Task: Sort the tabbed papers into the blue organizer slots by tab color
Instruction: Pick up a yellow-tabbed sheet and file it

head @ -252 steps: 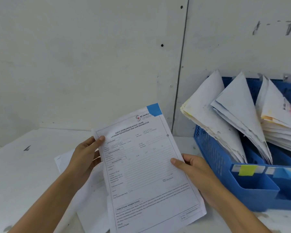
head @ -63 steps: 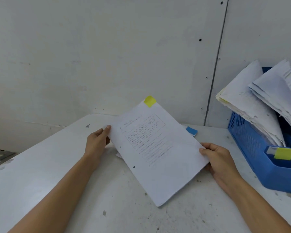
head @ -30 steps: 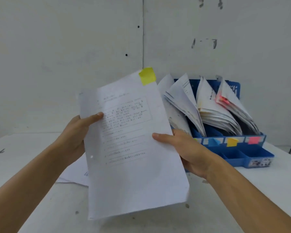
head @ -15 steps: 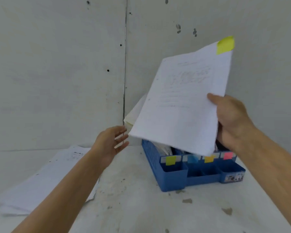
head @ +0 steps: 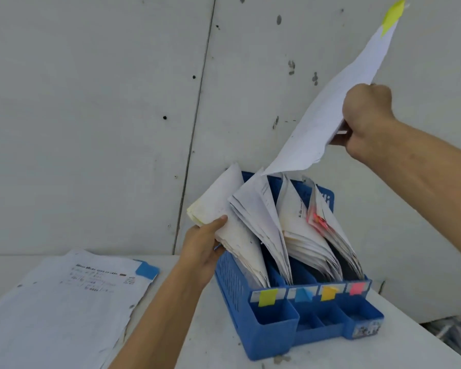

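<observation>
The paper point(head: 328, 121) with the yellow tab point(head: 391, 16) slants through the upper right of the frame, gripped by the right hand point(head: 367, 115), its lower corner above the blue organizer point(head: 266, 331). At centre, the left hand point(head: 201, 245) grips the leftmost bundle point(head: 224, 209). A paper pile point(head: 59, 302) lies at the lower left.

Right hand point(head: 367, 121) raised, fisted round white yellow-tabbed paper sheet point(head: 330, 110); left hand point(head: 201, 245) lower, forearm outstretched, thumb pinching white paper stack point(head: 224, 198).

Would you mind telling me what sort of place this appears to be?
Probably an office or records filing corner: a blue organizer with colour-tabbed slots full of papers, a stack of printed forms on a white table, a bare wall.
</observation>
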